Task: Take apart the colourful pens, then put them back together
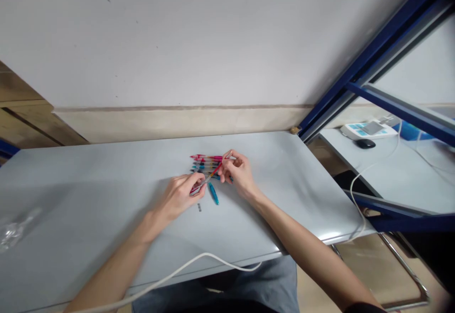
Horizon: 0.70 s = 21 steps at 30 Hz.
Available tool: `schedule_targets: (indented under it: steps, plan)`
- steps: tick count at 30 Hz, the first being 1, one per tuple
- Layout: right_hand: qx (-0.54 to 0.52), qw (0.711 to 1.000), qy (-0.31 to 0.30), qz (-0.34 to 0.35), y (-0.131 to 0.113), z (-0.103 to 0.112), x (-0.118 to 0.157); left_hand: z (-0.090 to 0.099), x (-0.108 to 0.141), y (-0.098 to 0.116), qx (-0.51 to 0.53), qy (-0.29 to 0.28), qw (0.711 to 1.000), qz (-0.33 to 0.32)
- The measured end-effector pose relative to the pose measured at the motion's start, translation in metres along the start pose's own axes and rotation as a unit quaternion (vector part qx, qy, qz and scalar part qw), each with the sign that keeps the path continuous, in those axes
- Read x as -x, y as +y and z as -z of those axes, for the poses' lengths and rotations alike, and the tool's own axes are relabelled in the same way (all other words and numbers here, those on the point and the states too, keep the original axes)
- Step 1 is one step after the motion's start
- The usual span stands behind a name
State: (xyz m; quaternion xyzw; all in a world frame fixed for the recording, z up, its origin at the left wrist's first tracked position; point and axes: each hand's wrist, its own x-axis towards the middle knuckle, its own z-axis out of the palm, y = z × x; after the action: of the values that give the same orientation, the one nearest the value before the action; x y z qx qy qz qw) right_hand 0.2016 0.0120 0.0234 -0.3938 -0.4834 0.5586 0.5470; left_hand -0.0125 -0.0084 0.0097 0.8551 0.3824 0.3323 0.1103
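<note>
A slim red pen (214, 172) with a clear section slants between my two hands over the table. My left hand (181, 193) pinches its lower end between thumb and fingertips. Its upper end is held in the closed fingers of my right hand (239, 173). Behind and partly under the hands lies a row of several pens (202, 162), pink, red, teal and dark. Just in front of the hands is a short teal pen part (213, 193), apart from the row. A small dark piece (199, 207), too small to make out, lies to its left.
The grey table (106, 170) stands against a white wall (177, 42). Crumpled clear plastic (14, 232) lies at the left. A white cable (185, 266) crosses the front edge. Beyond a blue frame (341, 90), a second table bears a black mouse (366, 143) and a white device (369, 129).
</note>
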Motion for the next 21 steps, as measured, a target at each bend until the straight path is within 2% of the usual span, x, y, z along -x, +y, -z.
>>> schedule_targets:
  steps: [7,17,21]
  plan:
    - [0.045,0.993,-0.103,0.032,0.000,-0.010,0.007,-0.003,-0.001,0.003,0.083,0.041,0.994,0.060]
    - [0.020,0.996,-0.088,0.023,0.000,-0.015,0.010,-0.004,-0.005,0.010,0.113,0.060,0.986,0.109]
    - [0.038,0.997,-0.070,0.020,0.005,-0.019,0.013,-0.007,-0.004,0.008,0.099,0.056,0.988,0.107]
